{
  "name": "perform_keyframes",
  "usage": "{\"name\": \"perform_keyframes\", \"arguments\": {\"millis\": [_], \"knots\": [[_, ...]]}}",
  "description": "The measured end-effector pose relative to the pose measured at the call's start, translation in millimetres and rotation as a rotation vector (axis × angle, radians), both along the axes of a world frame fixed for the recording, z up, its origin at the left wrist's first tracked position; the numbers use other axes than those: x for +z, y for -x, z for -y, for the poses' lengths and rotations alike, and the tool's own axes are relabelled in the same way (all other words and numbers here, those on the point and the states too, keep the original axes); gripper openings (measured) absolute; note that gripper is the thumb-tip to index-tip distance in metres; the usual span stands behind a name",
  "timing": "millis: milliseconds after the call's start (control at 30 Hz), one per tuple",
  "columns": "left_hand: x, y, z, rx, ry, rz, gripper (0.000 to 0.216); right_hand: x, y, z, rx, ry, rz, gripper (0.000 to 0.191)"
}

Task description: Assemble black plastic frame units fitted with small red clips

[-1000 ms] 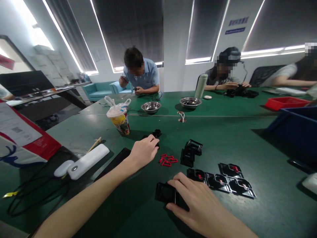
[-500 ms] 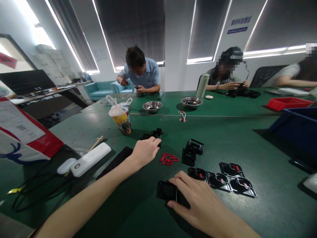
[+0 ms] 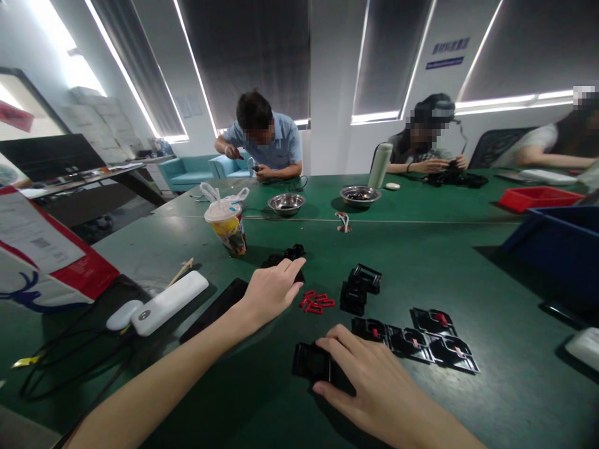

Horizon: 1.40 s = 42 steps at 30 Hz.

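My right hand (image 3: 369, 380) rests on the near table with thumb and fingers around the right side of a black rectangular plastic frame (image 3: 309, 362). Farther out, my left hand (image 3: 274, 285) has its fingers stretched over a cluster of black plastic parts (image 3: 294, 252) and partly hides them. What its fingertips touch is not clear. A scatter of small red rectangular loops (image 3: 314, 305) lies between the hands. Past them sit a few black frames (image 3: 354, 297), stacked loosely. Beyond my right hand, several flat black plates (image 3: 453, 353) with red pieces on them lie in rows.
A lidded drink cup (image 3: 226, 229) stands ahead on the left. Near my left forearm lie a white power bank (image 3: 175, 300), a dark flat slab (image 3: 213, 312) and cables. Metal bowls (image 3: 359, 196) stand farther back. A blue bin (image 3: 556, 249) is at right; other people work across the table.
The whole view has shifted slightly. My left hand stays over the black parts, its index finger a little straighter; my right hand stays at the frame.
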State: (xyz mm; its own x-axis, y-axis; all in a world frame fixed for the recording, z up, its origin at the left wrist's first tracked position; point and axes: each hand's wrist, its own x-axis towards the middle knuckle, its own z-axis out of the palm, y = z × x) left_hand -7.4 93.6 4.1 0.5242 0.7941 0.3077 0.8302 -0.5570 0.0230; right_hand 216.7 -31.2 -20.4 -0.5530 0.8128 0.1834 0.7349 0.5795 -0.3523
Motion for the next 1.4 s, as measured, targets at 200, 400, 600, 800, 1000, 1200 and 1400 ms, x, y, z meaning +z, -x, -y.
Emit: {"name": "perform_keyframes", "arguments": {"millis": [200,400,600,800,1000,1200,1400], "knots": [[4.9,15,19,-0.085,-0.094,0.156,0.038,-2.5,0,1,0.001,-0.041,0.011,0.041],[8.7,25,42,-0.194,-0.167,0.287,0.032,-3.9,-1,0,-0.002,-0.014,0.022,0.047],[4.9,32,59,-0.301,-0.13,0.367,0.032,-4.6,0,-1,-0.002,-0.013,0.009,0.048],[-8.5,38,66,-0.338,0.042,0.495,0.036,-2.4,-2,-1,-0.002,0.021,-0.005,0.043],[-13.7,43,73,-0.358,0.308,0.61,0.043,4.9,-1,-1,0.008,0.06,-0.02,0.049],[-10.9,46,77,-0.385,0.321,0.601,0.049,7.9,-7,-3,0.02,-0.032,-0.057,0.042],[-10.6,46,79,-0.362,0.312,0.601,0.041,19.6,1,-11,0.037,-0.144,-0.097,0.024]]}}
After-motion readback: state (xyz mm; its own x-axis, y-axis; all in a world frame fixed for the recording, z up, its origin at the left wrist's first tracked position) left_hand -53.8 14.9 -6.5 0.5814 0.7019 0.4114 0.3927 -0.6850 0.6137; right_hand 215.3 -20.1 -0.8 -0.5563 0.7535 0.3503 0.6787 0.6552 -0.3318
